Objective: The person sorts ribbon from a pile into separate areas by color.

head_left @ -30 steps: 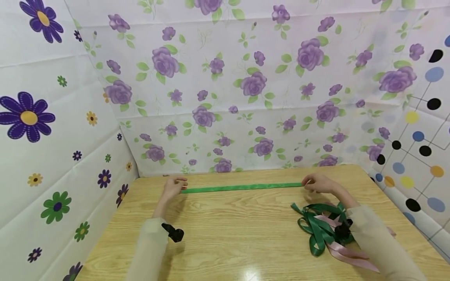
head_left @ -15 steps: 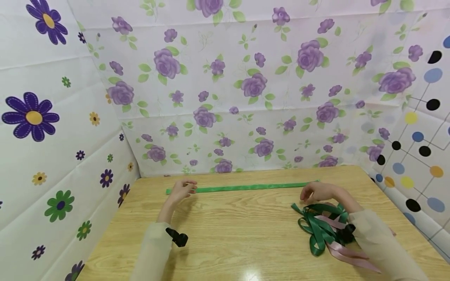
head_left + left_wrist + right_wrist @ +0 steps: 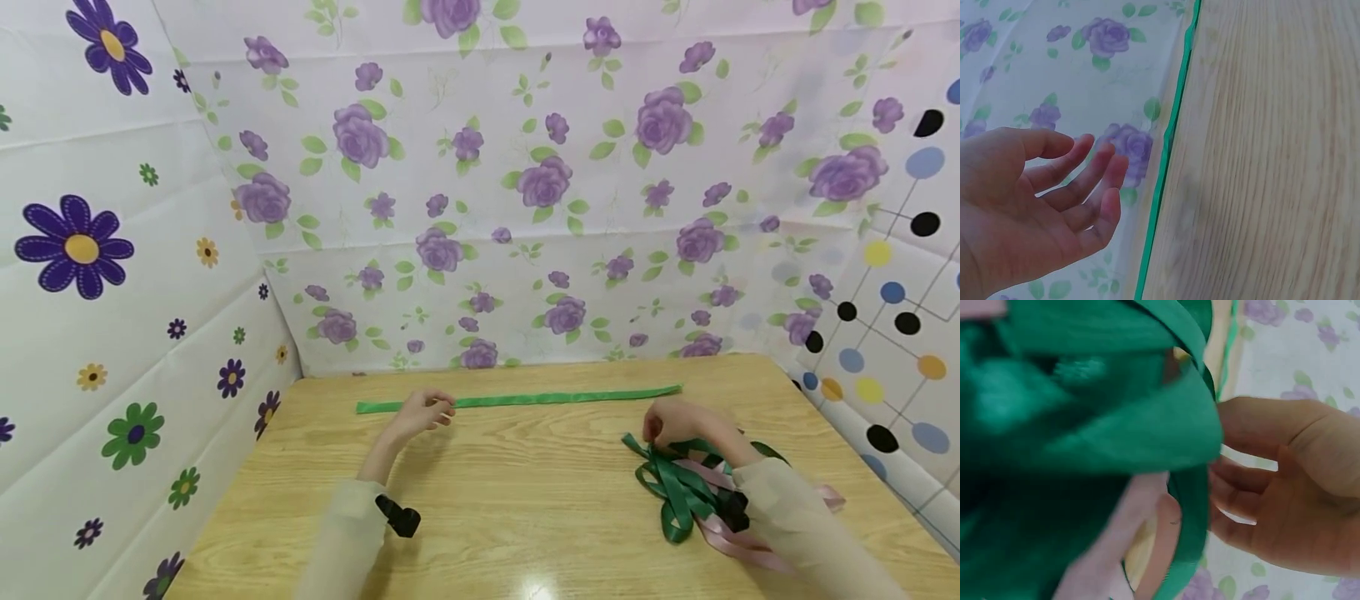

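Observation:
A bright green ribbon (image 3: pixel 555 398) lies stretched out along the far part of the table. My left hand (image 3: pixel 423 414) is just over its left part, fingers loosely bent. In the left wrist view this left hand (image 3: pixel 1054 200) holds nothing, and the ribbon strip (image 3: pixel 1166 144) runs beside the fingertips. My right hand (image 3: pixel 671 423) is at the top of a tangled heap of dark green ribbon (image 3: pixel 678 492), thumb and fingers pinching it. In the right wrist view the fingertips of the right hand (image 3: pixel 1291 481) go behind a dark green loop (image 3: pixel 1147 425) and are hidden.
Pink ribbon (image 3: pixel 723 537) is mixed into the heap, partly covered by the right sleeve (image 3: pixel 795 508). The wooden table (image 3: pixel 510 492) meets a floral cloth (image 3: pixel 480 250) at its back edge. Patterned cloths also hang at the left and right.
Both hands have let go of the bright green ribbon's ends, which now lies on the table. The left hand has drifted right; the right hand has come down and nearer onto the heap.

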A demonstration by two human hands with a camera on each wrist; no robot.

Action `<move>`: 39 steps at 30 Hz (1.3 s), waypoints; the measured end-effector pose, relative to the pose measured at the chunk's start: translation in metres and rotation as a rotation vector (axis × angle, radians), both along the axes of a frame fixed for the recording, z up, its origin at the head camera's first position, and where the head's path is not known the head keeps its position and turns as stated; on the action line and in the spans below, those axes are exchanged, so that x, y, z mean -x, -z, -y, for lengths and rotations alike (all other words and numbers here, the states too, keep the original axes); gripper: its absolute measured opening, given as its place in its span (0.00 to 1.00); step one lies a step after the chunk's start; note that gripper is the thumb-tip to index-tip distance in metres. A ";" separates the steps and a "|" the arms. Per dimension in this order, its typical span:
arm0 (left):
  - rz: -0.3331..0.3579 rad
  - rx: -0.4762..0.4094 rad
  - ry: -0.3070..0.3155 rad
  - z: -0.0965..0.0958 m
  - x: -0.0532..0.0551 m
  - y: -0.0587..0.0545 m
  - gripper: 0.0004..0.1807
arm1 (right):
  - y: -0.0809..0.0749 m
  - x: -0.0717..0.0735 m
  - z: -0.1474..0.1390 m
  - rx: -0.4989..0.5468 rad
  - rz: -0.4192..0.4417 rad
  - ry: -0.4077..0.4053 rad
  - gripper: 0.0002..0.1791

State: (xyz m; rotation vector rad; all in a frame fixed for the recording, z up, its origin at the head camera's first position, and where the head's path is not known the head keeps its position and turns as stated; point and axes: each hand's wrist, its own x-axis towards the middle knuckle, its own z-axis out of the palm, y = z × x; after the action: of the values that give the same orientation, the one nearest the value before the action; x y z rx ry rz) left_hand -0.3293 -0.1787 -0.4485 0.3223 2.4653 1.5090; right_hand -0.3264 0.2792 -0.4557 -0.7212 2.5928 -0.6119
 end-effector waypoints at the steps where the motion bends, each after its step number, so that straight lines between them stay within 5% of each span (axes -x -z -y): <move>1: -0.007 0.000 0.020 -0.002 -0.001 0.000 0.17 | 0.000 0.001 0.000 0.004 -0.030 -0.009 0.08; 7: -0.052 -0.008 0.154 -0.017 -0.005 -0.004 0.18 | -0.006 0.003 -0.003 0.060 -0.154 0.018 0.06; 12: 0.008 -0.010 0.180 -0.036 -0.008 -0.007 0.19 | -0.023 -0.002 0.000 0.176 -0.173 -0.050 0.05; 20: 0.050 -0.066 0.282 -0.065 -0.014 -0.009 0.18 | -0.047 -0.009 0.008 0.374 -0.036 -0.176 0.08; 25: 0.045 -0.086 0.409 -0.086 -0.017 -0.011 0.18 | -0.067 -0.016 0.015 0.445 0.092 -0.156 0.08; 32: -0.015 -0.081 0.600 -0.125 -0.030 -0.020 0.21 | -0.090 -0.025 0.029 0.539 0.155 -0.229 0.09; 36: -0.019 -0.174 0.700 -0.147 -0.038 -0.025 0.24 | -0.101 -0.030 0.039 0.585 0.159 -0.270 0.07; 39: -0.020 -0.253 0.714 -0.159 -0.043 -0.030 0.25 | -0.108 -0.032 0.048 0.641 0.167 -0.281 0.06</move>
State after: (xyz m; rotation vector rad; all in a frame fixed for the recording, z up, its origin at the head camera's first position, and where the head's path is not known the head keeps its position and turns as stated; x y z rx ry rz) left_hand -0.2859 -0.0196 -0.4187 1.1207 1.8406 1.4615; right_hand -0.2945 0.2313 -0.3476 -1.1409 2.0781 -1.3620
